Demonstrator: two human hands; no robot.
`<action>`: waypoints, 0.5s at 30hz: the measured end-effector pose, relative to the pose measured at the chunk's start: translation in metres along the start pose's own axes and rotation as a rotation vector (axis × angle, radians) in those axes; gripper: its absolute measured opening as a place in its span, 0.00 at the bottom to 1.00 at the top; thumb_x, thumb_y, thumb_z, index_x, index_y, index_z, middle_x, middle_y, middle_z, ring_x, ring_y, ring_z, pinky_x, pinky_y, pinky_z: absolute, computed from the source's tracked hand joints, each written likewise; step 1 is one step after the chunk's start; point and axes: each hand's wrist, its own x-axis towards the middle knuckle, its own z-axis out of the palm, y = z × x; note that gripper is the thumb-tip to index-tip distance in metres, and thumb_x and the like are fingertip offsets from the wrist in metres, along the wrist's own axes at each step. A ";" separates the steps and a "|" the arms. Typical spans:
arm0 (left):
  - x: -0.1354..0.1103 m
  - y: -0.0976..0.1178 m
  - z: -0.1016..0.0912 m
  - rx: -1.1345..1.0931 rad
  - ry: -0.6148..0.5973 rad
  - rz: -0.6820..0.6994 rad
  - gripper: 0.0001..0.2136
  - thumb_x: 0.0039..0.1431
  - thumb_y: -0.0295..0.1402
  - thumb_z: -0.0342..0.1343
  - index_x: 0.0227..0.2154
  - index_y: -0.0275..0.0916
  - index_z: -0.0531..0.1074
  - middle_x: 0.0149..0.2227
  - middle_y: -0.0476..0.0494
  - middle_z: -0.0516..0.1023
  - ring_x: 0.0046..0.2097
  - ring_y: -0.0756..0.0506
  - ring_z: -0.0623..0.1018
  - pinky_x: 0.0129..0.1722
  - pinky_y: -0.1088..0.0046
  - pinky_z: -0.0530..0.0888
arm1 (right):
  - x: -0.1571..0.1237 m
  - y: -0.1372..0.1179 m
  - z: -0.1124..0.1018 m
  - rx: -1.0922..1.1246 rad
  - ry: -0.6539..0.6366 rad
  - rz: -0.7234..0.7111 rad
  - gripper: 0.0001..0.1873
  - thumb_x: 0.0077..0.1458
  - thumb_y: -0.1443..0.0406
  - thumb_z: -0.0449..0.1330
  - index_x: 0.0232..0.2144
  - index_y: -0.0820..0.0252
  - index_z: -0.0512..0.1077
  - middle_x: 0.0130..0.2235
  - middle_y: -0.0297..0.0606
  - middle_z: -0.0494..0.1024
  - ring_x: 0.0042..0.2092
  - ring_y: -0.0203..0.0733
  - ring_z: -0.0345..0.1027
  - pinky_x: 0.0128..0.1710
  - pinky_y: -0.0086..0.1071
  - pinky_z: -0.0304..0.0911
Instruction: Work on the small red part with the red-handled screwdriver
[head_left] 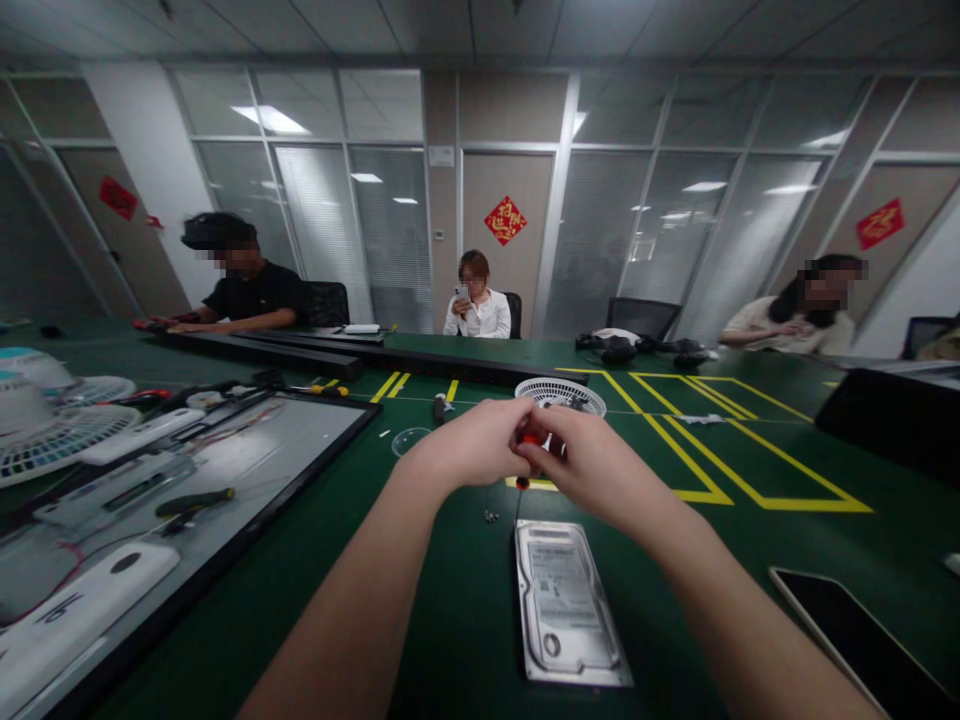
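Observation:
My left hand (480,440) and my right hand (589,455) meet in front of me, with their fingers closed together around a screwdriver (523,483) that has a red and black handle. Most of the handle is hidden by the fingers. Its thin shaft points down to the far left corner of a silver hard drive (559,600), which lies flat, label side up. I cannot tell whether the tip touches the drive. Several small screws (491,517) lie on the green table just left of the drive's far end.
On the left, a large black-framed panel (247,450) carries a dark-handled screwdriver (195,502) and white parts. A white fan grille (559,393) and a clear round dish (410,441) lie beyond my hands. A phone (855,630) rests at right. Several people sit across the table.

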 end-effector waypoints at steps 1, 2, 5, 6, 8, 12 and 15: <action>0.000 0.000 0.000 -0.006 0.001 0.005 0.13 0.54 0.31 0.64 0.42 0.41 0.71 0.45 0.43 0.81 0.45 0.40 0.80 0.41 0.68 0.74 | 0.000 0.000 0.001 -0.004 0.004 0.006 0.01 0.65 0.67 0.63 0.38 0.58 0.75 0.40 0.39 0.80 0.38 0.43 0.73 0.38 0.35 0.62; 0.000 0.000 0.000 -0.010 0.001 0.007 0.12 0.55 0.31 0.64 0.42 0.41 0.71 0.45 0.43 0.81 0.46 0.40 0.80 0.42 0.68 0.74 | 0.000 0.000 0.002 -0.007 0.006 0.006 0.01 0.65 0.66 0.63 0.39 0.58 0.75 0.40 0.39 0.80 0.39 0.43 0.73 0.38 0.35 0.62; -0.001 0.001 0.000 -0.003 -0.001 -0.001 0.11 0.55 0.29 0.62 0.41 0.41 0.69 0.44 0.43 0.81 0.45 0.40 0.81 0.41 0.68 0.74 | 0.000 0.001 0.003 -0.012 0.001 -0.009 0.04 0.67 0.65 0.61 0.42 0.57 0.75 0.42 0.41 0.80 0.41 0.45 0.74 0.41 0.37 0.65; -0.001 0.001 -0.001 -0.001 0.001 -0.002 0.12 0.55 0.29 0.62 0.41 0.41 0.69 0.44 0.43 0.81 0.44 0.40 0.81 0.40 0.68 0.74 | -0.001 0.001 0.002 -0.007 0.001 -0.018 0.05 0.67 0.66 0.60 0.44 0.58 0.75 0.43 0.42 0.80 0.43 0.46 0.74 0.44 0.39 0.66; -0.002 0.002 -0.001 -0.008 0.007 0.001 0.14 0.55 0.27 0.60 0.44 0.42 0.68 0.43 0.42 0.81 0.43 0.40 0.81 0.39 0.68 0.74 | -0.001 0.000 0.001 0.031 0.002 -0.051 0.10 0.67 0.71 0.57 0.48 0.57 0.75 0.49 0.44 0.79 0.49 0.48 0.74 0.50 0.42 0.67; -0.003 0.003 -0.001 -0.055 0.004 0.005 0.24 0.51 0.23 0.61 0.51 0.43 0.68 0.45 0.42 0.83 0.45 0.40 0.82 0.42 0.68 0.75 | -0.001 -0.002 -0.004 0.166 -0.011 -0.144 0.21 0.63 0.78 0.52 0.49 0.56 0.77 0.57 0.44 0.77 0.55 0.46 0.72 0.54 0.41 0.68; -0.003 0.003 0.000 -0.094 -0.003 0.021 0.27 0.49 0.23 0.62 0.54 0.43 0.69 0.46 0.43 0.83 0.45 0.40 0.82 0.43 0.68 0.75 | -0.001 -0.004 -0.006 0.170 -0.036 -0.143 0.19 0.63 0.79 0.51 0.42 0.58 0.78 0.52 0.44 0.79 0.51 0.45 0.74 0.50 0.39 0.68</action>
